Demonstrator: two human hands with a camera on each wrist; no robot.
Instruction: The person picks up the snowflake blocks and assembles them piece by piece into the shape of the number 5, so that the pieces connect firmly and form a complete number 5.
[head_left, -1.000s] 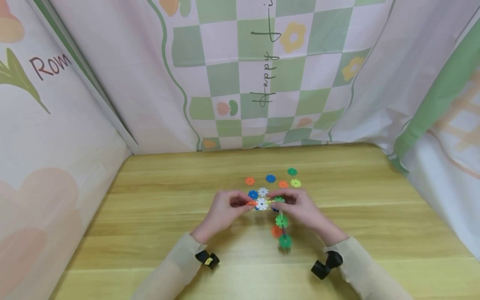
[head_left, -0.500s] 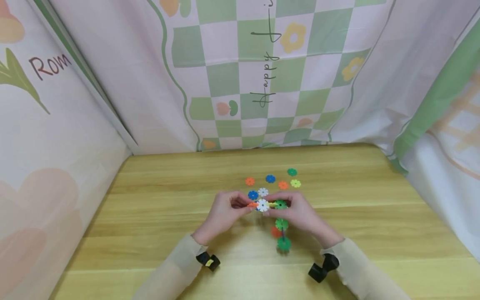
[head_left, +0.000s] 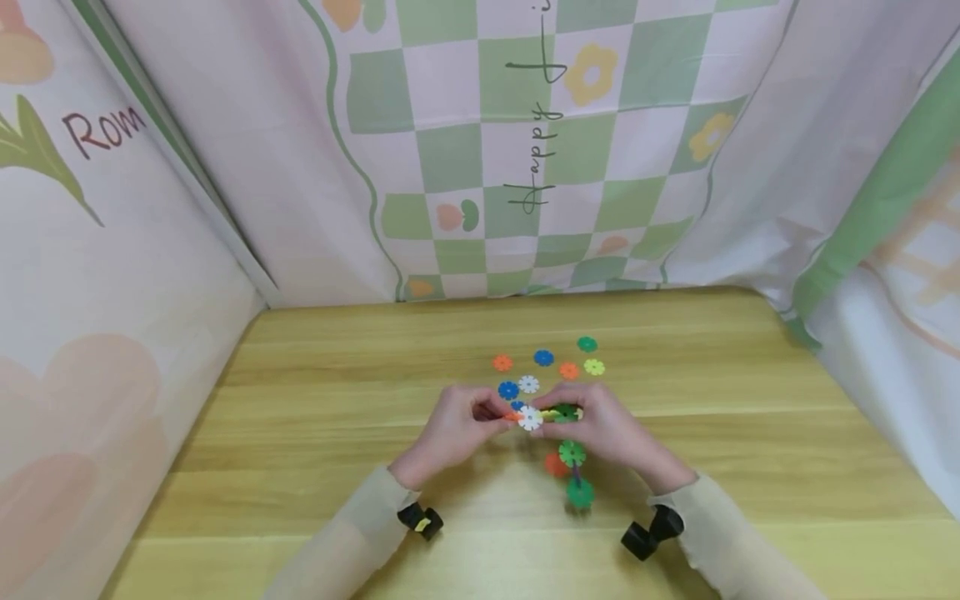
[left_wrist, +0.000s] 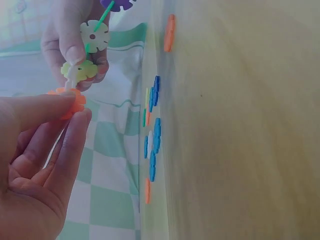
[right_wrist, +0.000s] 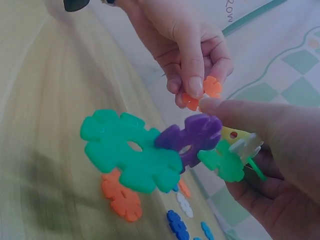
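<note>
My left hand (head_left: pixel 453 429) pinches an orange snowflake disc (left_wrist: pixel 76 106) between thumb and fingertips. A white disc (head_left: pixel 529 418), edge-on in the left wrist view, sits between the orange disc and a yellow one (left_wrist: pixel 86 71). With thumb and fingers, my right hand (head_left: pixel 603 427) holds the yellow disc, part of a linked chain of snowflake discs. From that hand the chain hangs towards me: a small green disc (right_wrist: pixel 227 164), a purple disc (right_wrist: pixel 186 140) and a larger green disc (right_wrist: pixel 107 145) at its lower end. Fingers partly hide the joints.
Loose discs lie on the wooden table (head_left: pixel 337 367) beyond the hands: blue (head_left: pixel 543 357), orange (head_left: pixel 502 362), yellow (head_left: pixel 594 367), green (head_left: pixel 587 343) and white (head_left: pixel 528 384). Another orange disc (head_left: pixel 556 465) lies under the hanging chain. A patterned curtain (head_left: pixel 517 150) borders the table's back.
Both hands stay together and have shifted slightly towards me with the discs. The chain's lower end has swung a little right and nearer. The loose discs stay put.
</note>
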